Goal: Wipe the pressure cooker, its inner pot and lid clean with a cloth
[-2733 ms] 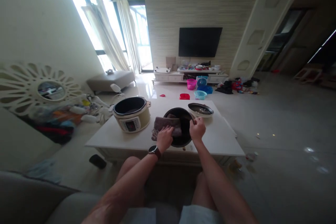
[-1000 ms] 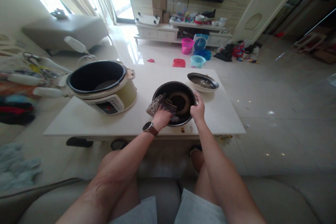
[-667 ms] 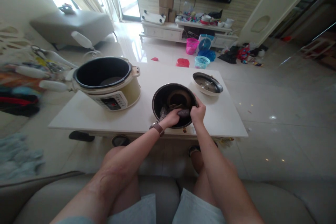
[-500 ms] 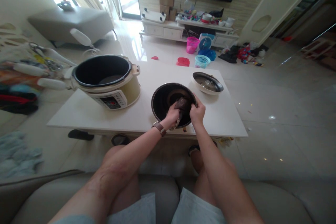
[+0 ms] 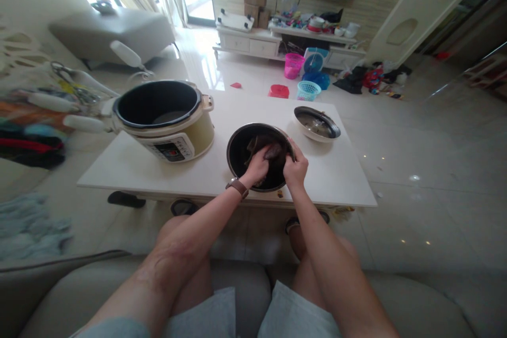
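A dark inner pot [image 5: 236, 154] is tipped toward me near the front edge of the white table [image 5: 198, 175]. My right hand [image 5: 295, 167] is closed on its right rim. Inside the pot, my left hand [image 5: 258, 166] grips a dark brown cloth [image 5: 256, 143], whose folds spread over the pot's inner wall. Part of the cloth is hidden by the fingers. To the left stands the electric pressure cooker body [image 5: 202, 137] with its top uncovered. Its lid [image 5: 317, 124] appears to lie upside down on the right side of the table.
Beyond the table, a red stool [image 5: 279, 91], a light-blue basket [image 5: 308, 91] and a pink basket [image 5: 293, 65] stand on the floor. A white TV cabinet [image 5: 237, 42] runs along the far wall. White-bladed fan-like parts [image 5: 125, 55] reach close to the cooker's left side.
My left hand has shifted slightly left within the pot, and more of the cloth now shows above it. My right hand keeps its hold on the rim. The view has shifted slightly.
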A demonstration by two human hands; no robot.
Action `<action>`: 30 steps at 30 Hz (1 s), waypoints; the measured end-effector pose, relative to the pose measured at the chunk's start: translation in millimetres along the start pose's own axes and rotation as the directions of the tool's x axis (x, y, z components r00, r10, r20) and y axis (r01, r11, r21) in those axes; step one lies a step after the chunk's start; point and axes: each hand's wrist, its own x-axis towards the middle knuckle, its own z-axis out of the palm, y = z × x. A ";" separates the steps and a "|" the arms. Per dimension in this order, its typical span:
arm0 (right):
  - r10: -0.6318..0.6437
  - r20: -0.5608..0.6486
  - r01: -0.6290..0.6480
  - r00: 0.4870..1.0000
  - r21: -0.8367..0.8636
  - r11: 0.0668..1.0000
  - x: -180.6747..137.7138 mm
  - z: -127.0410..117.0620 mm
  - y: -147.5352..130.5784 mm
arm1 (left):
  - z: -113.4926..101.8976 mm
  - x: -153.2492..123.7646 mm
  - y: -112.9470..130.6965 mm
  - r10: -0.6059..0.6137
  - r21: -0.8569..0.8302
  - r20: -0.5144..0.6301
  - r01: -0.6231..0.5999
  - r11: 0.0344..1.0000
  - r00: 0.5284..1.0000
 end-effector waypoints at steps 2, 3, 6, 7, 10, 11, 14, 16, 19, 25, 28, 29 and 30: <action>0.015 -0.011 -0.015 1.000 0.001 1.000 0.3 -0.2 1.2 | 1.3 -3.7 3.1 0.052 0.070 0.203 -0.067 0.995 0.978; 0.020 -0.020 -0.020 1.000 0.001 1.000 0.4 -0.6 2.3 | 0.3 -5.4 4.3 0.061 0.114 0.308 -0.100 0.988 0.949; 0.034 -0.043 -0.034 0.999 -0.002 0.999 0.6 -2.1 6.5 | -8.3 -9.5 6.2 -0.025 0.313 0.545 -0.175 0.934 0.838; 0.040 -0.047 -0.040 0.998 -0.002 0.999 0.6 -2.5 7.9 | -12.3 -10.4 6.3 -0.082 0.404 0.567 -0.189 0.895 0.820; 0.057 -0.053 -0.056 0.997 0.013 0.998 0.2 -2.3 10.5 | -24.0 -12.3 6.0 -0.225 0.668 0.495 -0.202 0.717 0.840; 0.060 -0.054 -0.059 0.997 0.020 0.998 0.0 -1.9 10.8 | -27.1 -12.8 6.2 -0.245 0.723 0.458 -0.198 0.662 0.854; 0.068 -0.060 -0.066 0.996 0.020 0.998 -1.0 -0.1 10.4 | -32.0 -14.0 7.8 -0.266 0.777 0.406 -0.177 0.605 0.875; 0.072 -0.062 -0.071 0.995 0.010 0.997 -1.9 0.8 9.4 | -31.0 -14.5 8.8 -0.291 0.754 0.424 -0.156 0.638 0.858; 0.084 -0.072 -0.083 0.994 0.018 0.996 -3.6 1.6 7.2 | -20.7 -16.2 7.3 -0.257 0.597 0.513 -0.125 0.792 0.819; 0.110 -0.144 -0.107 0.983 0.030 0.994 -9.5 4.1 3.0 | 19.8 -22.1 1.6 -0.061 -0.038 0.192 0.069 0.997 0.980; 0.140 -0.178 -0.134 0.974 0.045 0.990 -11.4 5.5 4.3 | 23.5 -23.1 5.9 -0.078 -0.049 0.206 0.090 0.995 0.975; 0.154 -0.190 -0.147 0.970 0.050 0.988 -10.9 5.4 5.4 | 21.2 -23.5 7.8 -0.066 -0.003 0.263 0.069 0.998 0.962; 0.170 -0.200 -0.163 0.965 0.051 0.985 -9.6 4.5 6.9 | 18.0 -24.0 9.4 -0.052 0.061 0.327 0.034 0.998 0.944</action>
